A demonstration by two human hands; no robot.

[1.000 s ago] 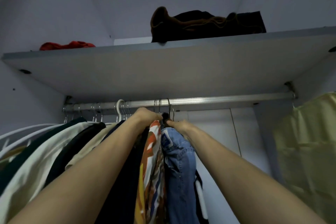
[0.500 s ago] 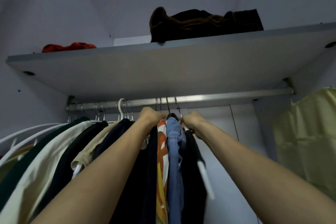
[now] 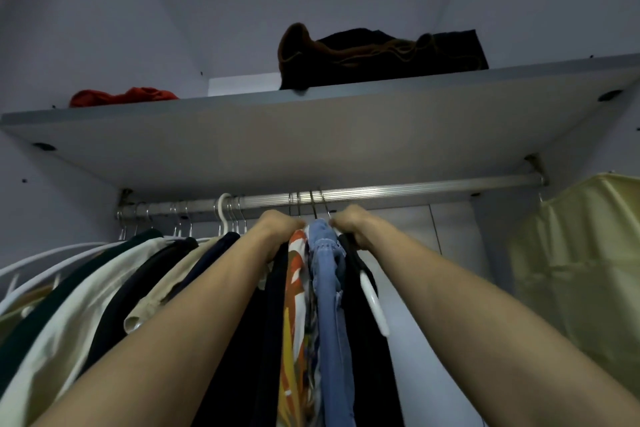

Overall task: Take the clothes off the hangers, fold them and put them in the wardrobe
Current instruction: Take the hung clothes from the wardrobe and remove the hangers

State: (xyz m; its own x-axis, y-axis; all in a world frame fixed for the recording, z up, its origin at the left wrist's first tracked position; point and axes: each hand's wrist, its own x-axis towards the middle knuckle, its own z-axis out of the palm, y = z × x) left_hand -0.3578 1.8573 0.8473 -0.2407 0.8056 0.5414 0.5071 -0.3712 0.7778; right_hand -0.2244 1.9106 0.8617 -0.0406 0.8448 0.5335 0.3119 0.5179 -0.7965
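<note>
Under the shelf, both arms reach up to the rail, where the clothes hang close together on hangers. At the top of the garments, the left hand is curled against a dark garment and the orange patterned shirt, just below the hooks; whether it really grips the cloth or only presses it aside, one cannot tell, because the fingers are hidden behind the fabric. On the other side, the right hand has its fingers curled round the top of a black garment, near the hook of its white hanger, whose one arm shows below the hand. Between the two hands hangs the denim piece, touching the patterned shirt on one side and the black garment on the other. To the left, more clothes hang on the same rail: a cream garment, a dark green one and others. On top of the shelf lie a dark brown heap and a red cloth, well apart. At the far right hangs a yellow garment.
</note>
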